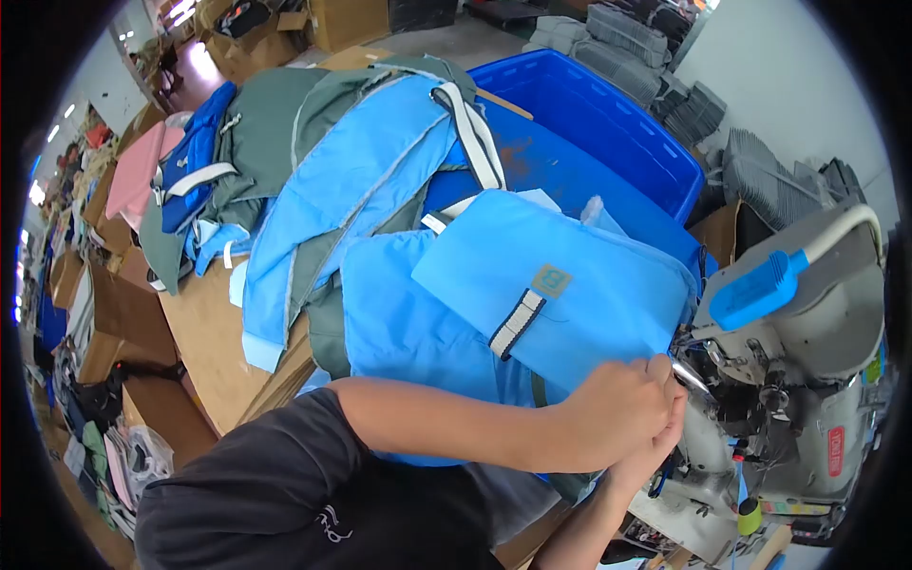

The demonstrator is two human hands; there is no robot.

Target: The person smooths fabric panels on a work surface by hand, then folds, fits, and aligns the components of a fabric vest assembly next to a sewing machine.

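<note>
A light blue fabric panel [579, 256] lies across the pile in front of me, with a square tan patch [550, 280] and a short black-and-white strap [518, 325] on it. My left hand [622, 404] is closed at the panel's near right corner, beside the sewing machine [727, 380]. Just under and against it, my right hand [668, 432] is closed too; what its fingers hold is hidden. Beneath the panel are more blue fabric [408, 323] and dark green pieces [271, 109]. A black-and-white webbing strap [480, 142] loops over the pile.
Behind the pile stands a blue plastic bin [608, 104]. A blue brush-like tool [760, 290] sits by the machine's upper part. Stacks of grey pieces [760, 166] rise at the right. Cardboard boxes [123, 328] and pink fabric [141, 171] are on the left.
</note>
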